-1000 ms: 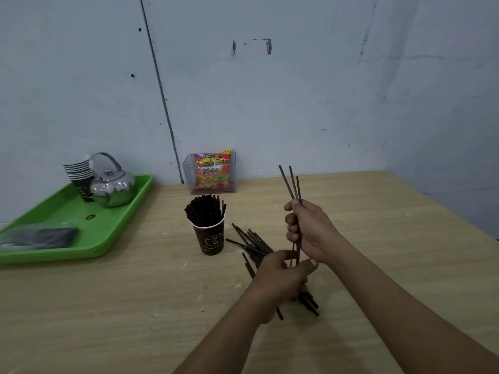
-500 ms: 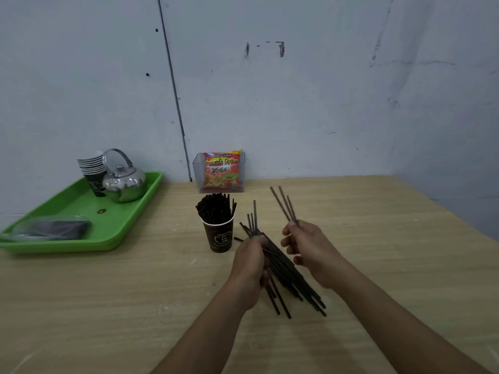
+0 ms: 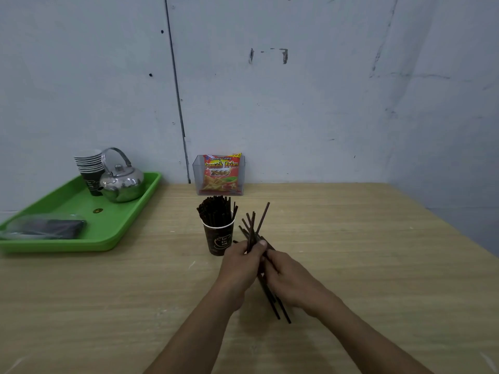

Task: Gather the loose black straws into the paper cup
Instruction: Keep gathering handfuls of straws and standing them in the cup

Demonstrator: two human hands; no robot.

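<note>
Change: hands apart half a second ago, now joined | left hand and right hand both grip one bundle of straws | bundle slants above table, just right of cup | judgement: merged, ready for cup.

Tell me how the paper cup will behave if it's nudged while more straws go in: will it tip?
Probably tippy: the paper cup is narrow and tall, and the packed straws stand well above its rim, raising the weight. It likely slides easily on the smooth table. Its paper wall may dent if squeezed, so steady it lightly.
</note>
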